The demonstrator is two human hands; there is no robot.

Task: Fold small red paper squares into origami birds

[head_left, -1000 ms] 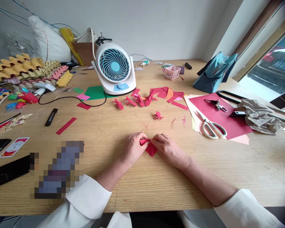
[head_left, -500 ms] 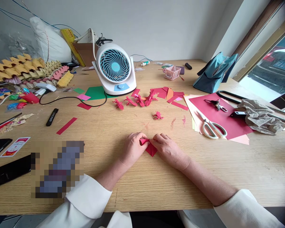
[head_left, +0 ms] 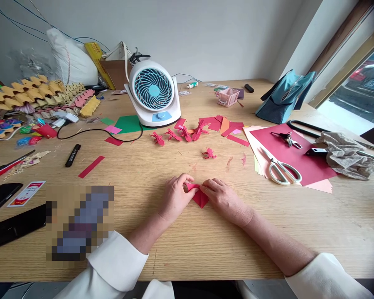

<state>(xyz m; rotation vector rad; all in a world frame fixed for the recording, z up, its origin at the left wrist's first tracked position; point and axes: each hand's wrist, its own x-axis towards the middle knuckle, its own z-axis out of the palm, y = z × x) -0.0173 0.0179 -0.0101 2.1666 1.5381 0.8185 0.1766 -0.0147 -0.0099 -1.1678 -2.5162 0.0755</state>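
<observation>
A small piece of folded red paper (head_left: 201,200) lies on the wooden table near its front, with crease lines and a point facing me. My left hand (head_left: 175,195) pinches its upper left part between thumb and fingers. On the other side, my right hand (head_left: 224,197) presses its thumb and fingers on the upper right part, close to the left thumb. The fingers cover much of the paper's far edge. Beyond the hands sits a folded red paper figure (head_left: 209,153), and several similar red figures (head_left: 184,133) stand in a row farther back.
A white fan (head_left: 154,93) stands behind the figures. White-handled scissors (head_left: 282,170) rest on red paper sheets (head_left: 311,162) at the right, near a crumpled grey cloth (head_left: 350,155). To the left are a black marker (head_left: 72,155), a red paper strip (head_left: 91,167) and a phone (head_left: 3,197).
The view has shifted slightly, so everything appears a little further right. Both hands keep hold of the red paper, and their fingers have moved only slightly along its upper edge.
</observation>
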